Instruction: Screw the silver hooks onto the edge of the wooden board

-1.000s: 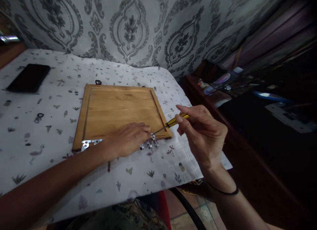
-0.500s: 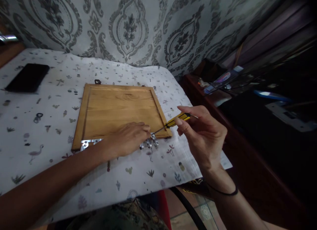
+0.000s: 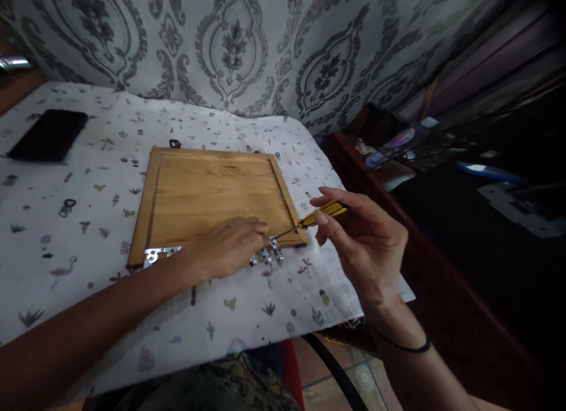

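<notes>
A wooden panel (image 3: 212, 193) with a raised frame lies flat on the patterned tablecloth (image 3: 88, 175). My left hand (image 3: 227, 246) rests palm down on its near edge, fingers together over a metal hinge (image 3: 269, 256). My right hand (image 3: 362, 243) pinches a yellow-handled screwdriver (image 3: 321, 213), its thin shaft angled down to the hinge by my left fingertips. A second metal hinge (image 3: 154, 256) shows at the panel's near left corner.
A black phone (image 3: 46, 135) lies at the far left of the table. A small metal ring (image 3: 67, 208) sits on the cloth left of the panel. A patterned curtain hangs behind. Dark furniture with cluttered items (image 3: 398, 145) stands to the right.
Almost nothing has moved. My right hand has turned slightly on the screwdriver handle while the tip stays at the hinge.
</notes>
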`<action>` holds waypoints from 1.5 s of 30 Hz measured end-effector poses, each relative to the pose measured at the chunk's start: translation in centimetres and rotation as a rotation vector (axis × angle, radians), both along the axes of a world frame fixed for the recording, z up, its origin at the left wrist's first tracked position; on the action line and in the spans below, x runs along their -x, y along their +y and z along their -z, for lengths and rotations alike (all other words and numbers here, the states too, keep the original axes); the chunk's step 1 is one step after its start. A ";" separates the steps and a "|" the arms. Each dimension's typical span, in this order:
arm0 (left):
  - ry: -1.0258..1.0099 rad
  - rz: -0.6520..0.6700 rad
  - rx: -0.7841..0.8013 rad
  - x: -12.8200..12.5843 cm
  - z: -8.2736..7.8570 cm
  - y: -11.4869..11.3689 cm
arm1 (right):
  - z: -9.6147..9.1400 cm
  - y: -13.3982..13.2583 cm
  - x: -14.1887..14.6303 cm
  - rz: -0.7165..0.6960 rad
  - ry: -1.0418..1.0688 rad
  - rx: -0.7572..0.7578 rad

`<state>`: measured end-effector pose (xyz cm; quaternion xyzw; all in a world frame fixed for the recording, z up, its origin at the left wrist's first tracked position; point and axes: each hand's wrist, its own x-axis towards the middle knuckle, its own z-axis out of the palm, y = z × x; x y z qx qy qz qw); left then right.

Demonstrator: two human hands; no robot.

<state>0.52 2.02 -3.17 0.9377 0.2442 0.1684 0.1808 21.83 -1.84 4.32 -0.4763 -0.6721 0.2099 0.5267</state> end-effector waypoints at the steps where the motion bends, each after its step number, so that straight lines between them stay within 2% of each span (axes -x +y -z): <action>1: -0.005 -0.003 -0.003 0.0 0.0 0.0 | 0.1 0.1 0.1 -0.003 0.007 -0.010; 4: -0.014 -0.005 -0.013 0.0 0.1 -0.1 | 0.2 0.2 0.3 0.002 0.036 -0.026; 11: 0.004 -0.023 0.005 -0.2 -0.2 0.0 | -0.2 -0.1 0.5 -0.045 0.052 0.050; 16: -0.014 -0.016 -0.004 -0.2 -0.3 -0.1 | -0.1 0.0 0.5 -0.074 0.055 0.012; 27: 0.000 -0.006 -0.012 0.0 0.0 0.0 | 0.3 0.4 -0.1 0.039 0.033 0.008; 36: -0.013 -0.003 -0.019 0.0 0.2 0.0 | 0.2 0.1 -0.3 -0.010 0.017 0.025; 40: -0.004 -0.009 -0.019 -0.1 0.0 0.0 | 0.4 0.3 -0.1 -0.009 0.017 -0.025; 45: 0.008 -0.011 0.011 -0.1 -0.2 0.0 | 0.9 0.5 -0.4 0.064 -0.020 -0.081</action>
